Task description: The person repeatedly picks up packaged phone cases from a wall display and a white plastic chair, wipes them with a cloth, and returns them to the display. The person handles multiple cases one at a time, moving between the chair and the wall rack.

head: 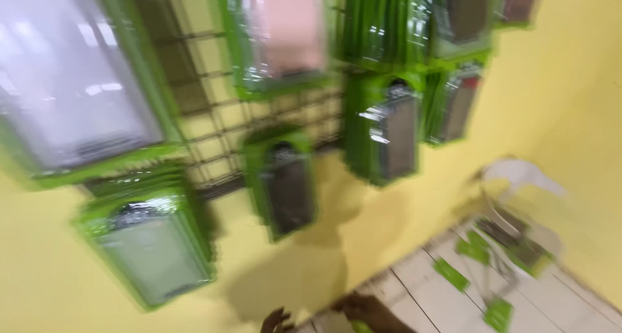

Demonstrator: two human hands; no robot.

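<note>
Although the whole frame is smeared by motion, two hands show at the bottom edge. Left hand (276, 321): fingers spread, nothing in its grip. Right hand (363, 310): darker, blurred; a small green piece (361, 327) sits just at it, but whether the grip is closed on it cannot be told.

Nearest things: the tiled floor (421, 300) directly beside the hands, with green packets (451, 274) scattered over it to the right. A white chair (518, 177) stands among those packets, against the wall.

Above the hands: yellow wall (291, 275), with a shadow cast on it. Hanging from a wire grid (214, 126) fixed to this wall are green-framed blister packs. One dark-fronted pack (285, 184) hangs closest above the hands; a pale green one (152, 249) lower left; a large clear-fronted one (78, 87) upper left; a pink one (285, 35) at top centre; a stacked group (389, 129) to the right of centre. Contents of the packs are too blurred to tell.
</note>
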